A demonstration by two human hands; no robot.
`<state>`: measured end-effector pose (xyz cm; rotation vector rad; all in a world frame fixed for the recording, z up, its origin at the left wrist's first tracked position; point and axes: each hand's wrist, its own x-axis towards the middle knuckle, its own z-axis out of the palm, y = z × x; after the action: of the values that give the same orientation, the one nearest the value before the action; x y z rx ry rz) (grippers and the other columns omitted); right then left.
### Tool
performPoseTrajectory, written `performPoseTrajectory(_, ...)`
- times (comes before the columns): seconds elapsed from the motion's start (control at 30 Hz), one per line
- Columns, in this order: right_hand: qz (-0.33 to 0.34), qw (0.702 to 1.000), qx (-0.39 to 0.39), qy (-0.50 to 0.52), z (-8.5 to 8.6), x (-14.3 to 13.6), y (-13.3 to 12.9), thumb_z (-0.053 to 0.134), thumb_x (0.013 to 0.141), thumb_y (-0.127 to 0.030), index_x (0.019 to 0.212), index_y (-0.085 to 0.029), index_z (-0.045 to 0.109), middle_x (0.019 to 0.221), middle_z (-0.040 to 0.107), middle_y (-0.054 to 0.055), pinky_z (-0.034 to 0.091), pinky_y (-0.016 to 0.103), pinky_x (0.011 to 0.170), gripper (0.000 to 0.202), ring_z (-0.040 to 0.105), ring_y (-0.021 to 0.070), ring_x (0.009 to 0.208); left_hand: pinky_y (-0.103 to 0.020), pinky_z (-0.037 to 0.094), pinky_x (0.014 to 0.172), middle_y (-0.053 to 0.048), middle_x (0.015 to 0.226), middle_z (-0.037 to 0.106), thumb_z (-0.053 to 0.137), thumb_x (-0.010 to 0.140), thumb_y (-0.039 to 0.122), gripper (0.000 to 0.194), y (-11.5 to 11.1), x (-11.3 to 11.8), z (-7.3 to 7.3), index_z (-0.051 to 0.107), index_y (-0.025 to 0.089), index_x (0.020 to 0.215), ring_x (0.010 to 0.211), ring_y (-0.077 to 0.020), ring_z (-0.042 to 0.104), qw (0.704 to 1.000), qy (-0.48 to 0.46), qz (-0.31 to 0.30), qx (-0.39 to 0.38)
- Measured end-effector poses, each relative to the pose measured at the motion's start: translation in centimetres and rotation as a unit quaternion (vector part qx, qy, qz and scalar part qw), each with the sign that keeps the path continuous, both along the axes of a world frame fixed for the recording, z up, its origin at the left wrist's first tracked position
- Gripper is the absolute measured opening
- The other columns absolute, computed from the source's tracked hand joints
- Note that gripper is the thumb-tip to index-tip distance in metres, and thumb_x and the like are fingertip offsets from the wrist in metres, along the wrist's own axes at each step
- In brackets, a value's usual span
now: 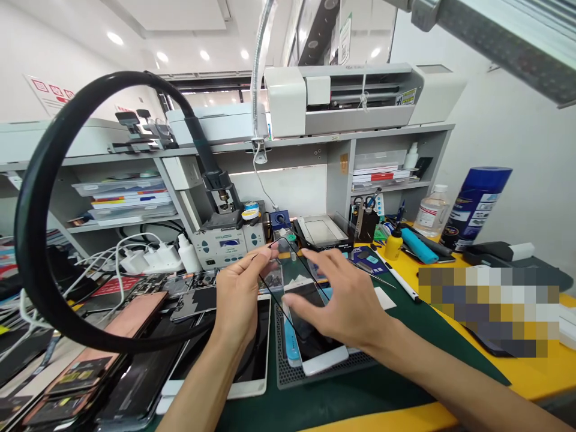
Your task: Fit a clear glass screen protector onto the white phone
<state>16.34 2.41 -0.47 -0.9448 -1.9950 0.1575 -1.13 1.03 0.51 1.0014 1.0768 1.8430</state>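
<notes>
My left hand (pixel 240 285) pinches one corner of a thin black rectangular frame (pixel 270 289), held tilted above the bench. My right hand (pixel 346 294) is spread beside the frame, its thumb and fingers apart; whether the fingertips touch it I cannot tell. Below both hands, a white phone with a dark screen (pixel 324 363) lies on a grey perforated pad (pixel 290 379). A light-blue object (pixel 291 342) sticks out under the phone's left side. Left of the pad lies a larger white-edged tablet (pixel 263 372), partly covered by my left forearm.
A thick black hose (pixel 27 228) loops across the left side. Opened phones (pixel 135 318) and parts crowd the left bench. A soldering-type station (pixel 225 243) stands behind. At right are a white pen (pixel 400 279), a yellow bottle (pixel 393 246) and a blue can (pixel 477 207).
</notes>
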Motion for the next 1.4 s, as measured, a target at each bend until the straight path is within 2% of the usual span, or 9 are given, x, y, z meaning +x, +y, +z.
performPoseTrajectory(0.07,0.046,0.987,-0.114,0.106,1.0,0.6,0.4,0.069,0.083,-0.057,0.127,-0.016,0.066,0.113,0.067,0.015,0.058,0.037,0.075,0.060,0.066,0.0263,0.096,-0.037,0.051,0.096,-0.012,0.111,0.078,0.081,0.076,0.035,0.024,-0.4,0.2,0.5,0.082,0.014,0.088,0.112,-0.0292,0.067,0.999,-0.017,-0.042,-0.010)
performPoseTrajectory(0.17,0.213,0.888,-0.359,0.191,2.1,1.3,1.0,0.067,0.086,-0.058,0.101,-0.014,0.074,0.095,0.069,0.012,0.058,0.032,0.064,0.047,0.067,0.0238,0.086,-0.036,0.050,0.094,-0.013,0.120,0.074,0.080,0.076,0.033,0.020,-0.9,0.8,0.6,0.081,0.014,0.080,0.115,-0.0312,0.065,0.996,-0.008,-0.086,-0.026)
performPoseTrajectory(0.23,0.276,0.827,-0.438,0.217,2.4,1.4,1.2,0.069,0.085,-0.055,0.089,-0.012,0.074,0.086,0.069,0.010,0.056,0.030,0.060,0.043,0.068,0.0217,0.079,-0.037,0.049,0.094,-0.012,0.121,0.074,0.078,0.078,0.033,0.019,-1.2,1.2,0.3,0.081,0.015,0.076,0.116,-0.0318,0.064,0.994,0.026,-0.100,-0.026)
performPoseTrajectory(0.3,0.290,0.805,-0.465,0.228,2.3,1.1,1.1,0.071,0.084,-0.053,0.083,-0.012,0.074,0.080,0.068,0.009,0.055,0.028,0.057,0.042,0.067,0.0193,0.072,-0.039,0.046,0.097,-0.012,0.119,0.074,0.076,0.081,0.033,0.020,-1.3,1.6,-0.2,0.081,0.016,0.073,0.117,-0.0316,0.062,0.992,0.062,-0.108,-0.019)
performPoseTrajectory(0.43,0.264,0.803,-0.476,0.242,1.8,0.4,0.7,0.072,0.084,-0.052,0.077,-0.011,0.074,0.076,0.069,0.008,0.054,0.027,0.054,0.042,0.066,0.0167,0.062,-0.040,0.042,0.101,-0.011,0.115,0.075,0.073,0.084,0.031,0.019,-1.2,1.9,-0.8,0.081,0.018,0.072,0.117,-0.0300,0.060,0.990,0.092,-0.111,-0.008)
performPoseTrajectory(0.6,0.248,0.798,-0.485,0.257,1.8,0.3,0.8,0.074,0.081,-0.054,0.077,-0.011,0.076,0.073,0.071,0.009,0.054,0.028,0.054,0.043,0.065,0.0164,0.062,-0.034,0.048,0.084,-0.008,0.094,0.076,0.075,0.081,0.029,0.014,-1.2,1.9,-0.5,0.083,0.018,0.082,0.089,-0.0219,0.064,0.987,0.056,-0.151,-0.018)
performPoseTrajectory(0.83,0.258,0.807,-0.477,0.235,1.3,0.4,1.1,0.073,0.084,-0.052,0.082,-0.011,0.077,0.074,0.070,0.008,0.054,0.027,0.055,0.041,0.066,0.0160,0.064,-0.029,0.045,0.069,-0.002,0.064,0.065,0.076,0.080,0.033,0.023,-1.2,1.7,-0.5,0.075,0.016,0.063,0.065,-0.0152,0.056,0.985,0.026,-0.165,-0.044)
performPoseTrajectory(1.17,0.239,0.827,-0.467,0.202,1.1,0.2,1.0,0.078,0.078,-0.051,0.071,-0.012,0.075,0.070,0.070,0.008,0.052,0.028,0.055,0.041,0.065,0.0162,0.063,-0.029,0.045,0.058,-0.004,0.060,0.066,0.080,0.072,0.037,0.025,-0.9,1.8,-0.3,0.076,0.013,0.071,0.055,-0.0152,0.057,0.982,-0.057,-0.154,-0.088)
performPoseTrajectory(1.4,0.228,0.835,-0.464,0.187,1.1,0.2,1.1,0.078,0.079,-0.051,0.075,-0.012,0.077,0.069,0.070,0.008,0.052,0.029,0.056,0.040,0.064,0.0163,0.061,-0.027,0.045,0.057,-0.005,0.062,0.069,0.082,0.070,0.032,0.023,-0.7,1.7,-0.3,0.077,0.010,0.075,0.057,-0.0151,0.059,0.983,-0.080,-0.141,-0.083)
